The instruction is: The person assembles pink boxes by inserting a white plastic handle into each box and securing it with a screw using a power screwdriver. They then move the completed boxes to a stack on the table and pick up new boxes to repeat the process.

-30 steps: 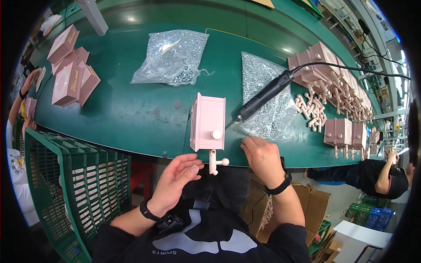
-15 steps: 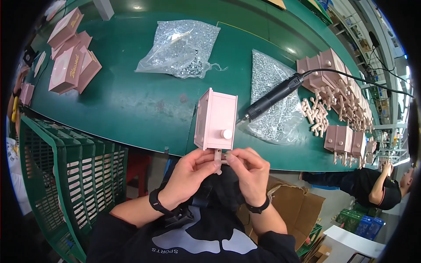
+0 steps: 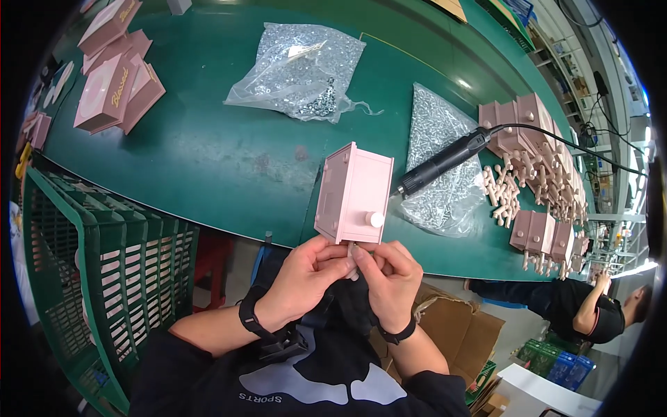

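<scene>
At the far left a green plastic crate stands below the bench edge, with a stack of flat pink boxes lying on the green bench top above it.

The left hand is curled into a narrow grip, its fingers closed against the lower edge of a pink box and against a small pale part held just under it. The pink box stands upright and slightly tilted at the near edge of the bench, directly in front of the person, with a round white knob on its front face. The right hand meets the left one, fingertips pinched tight on the same small pale part, touching the box's underside; how much of the part is hidden between the fingers cannot be told.

Behind the box, a clear bag of small dark and silver hardware lies on the bench. To the right, a black electric screwdriver rests on a second clear bag of screws, its tip just beside the box and its cable running off right. Further right lie a heap of pale wooden pegs and rows of more pink boxes. At the lower right another person in dark clothes bends near the bench.
</scene>
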`<state>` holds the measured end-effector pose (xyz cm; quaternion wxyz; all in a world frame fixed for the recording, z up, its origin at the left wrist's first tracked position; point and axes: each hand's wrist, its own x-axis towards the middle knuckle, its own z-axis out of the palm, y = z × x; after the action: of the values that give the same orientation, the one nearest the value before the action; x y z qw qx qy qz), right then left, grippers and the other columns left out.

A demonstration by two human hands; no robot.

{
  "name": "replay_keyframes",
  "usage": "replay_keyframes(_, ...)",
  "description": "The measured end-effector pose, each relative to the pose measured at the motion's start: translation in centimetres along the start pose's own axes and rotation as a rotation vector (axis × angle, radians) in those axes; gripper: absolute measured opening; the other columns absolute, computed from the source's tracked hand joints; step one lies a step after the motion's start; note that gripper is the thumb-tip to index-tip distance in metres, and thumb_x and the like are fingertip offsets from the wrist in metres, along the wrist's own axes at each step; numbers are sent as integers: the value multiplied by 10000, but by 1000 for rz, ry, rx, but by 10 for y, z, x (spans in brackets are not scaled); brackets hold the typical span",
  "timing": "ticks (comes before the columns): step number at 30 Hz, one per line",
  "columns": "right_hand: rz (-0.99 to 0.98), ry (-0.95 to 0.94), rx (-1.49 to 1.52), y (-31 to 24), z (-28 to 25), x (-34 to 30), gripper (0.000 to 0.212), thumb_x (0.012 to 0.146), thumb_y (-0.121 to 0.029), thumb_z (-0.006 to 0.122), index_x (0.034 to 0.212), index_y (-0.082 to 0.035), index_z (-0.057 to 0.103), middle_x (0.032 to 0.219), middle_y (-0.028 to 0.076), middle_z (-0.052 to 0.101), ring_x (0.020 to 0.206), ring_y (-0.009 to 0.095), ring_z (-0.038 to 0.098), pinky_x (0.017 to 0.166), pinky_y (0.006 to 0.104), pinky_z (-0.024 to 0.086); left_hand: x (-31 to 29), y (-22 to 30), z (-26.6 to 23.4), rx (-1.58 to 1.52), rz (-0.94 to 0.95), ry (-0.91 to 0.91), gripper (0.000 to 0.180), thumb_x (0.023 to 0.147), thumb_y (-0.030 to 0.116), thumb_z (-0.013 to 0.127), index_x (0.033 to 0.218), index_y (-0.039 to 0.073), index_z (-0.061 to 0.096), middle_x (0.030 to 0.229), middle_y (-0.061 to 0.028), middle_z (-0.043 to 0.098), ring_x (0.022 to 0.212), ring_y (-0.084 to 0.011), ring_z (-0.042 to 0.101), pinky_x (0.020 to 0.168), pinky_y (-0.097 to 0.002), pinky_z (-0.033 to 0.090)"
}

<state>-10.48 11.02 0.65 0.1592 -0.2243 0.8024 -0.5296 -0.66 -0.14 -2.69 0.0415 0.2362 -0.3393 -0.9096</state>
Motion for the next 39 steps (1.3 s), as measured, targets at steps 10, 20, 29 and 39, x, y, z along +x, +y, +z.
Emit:
replay_keyframes(10,63,-8,25,1,0,1,107,832,17,753,913,29,685,682,-59,446,598,30,351,521,211,270,0,1,2,-16,26,3,304,970,-23,546,1271,-62,522,1132,-129,667,960,-141,650,881,-274,530)
replay_keyframes(20,470,-256,438,7,-8,17,184,920,8,646,1098,-7,603,930,2,635,965,108,625,876,279,507,-1,-2,-1,15,15,-11,341,974,17,582,1308,-34,535,1151,-115,667,993,-152,646,886,-291,521)
replay_keyframes(29,283,-138,548,2,-29,13,119,926,-11,657,1039,-6,620,838,-45,579,791,32,523,728,191,432,-29,48,-25,572,267,247,302,964,46,610,1249,-48,576,1070,-105,700,949,-167,679,773,-297,552)
replay_keyframes(39,189,4,510,4,-50,0,61,936,-41,644,989,-13,637,856,-40,595,753,34,496,682,188,382,98,150,-37,1728,987,246,143,868,104,646,964,10,692,911,-173,685,760,-344,673,669,-426,549)
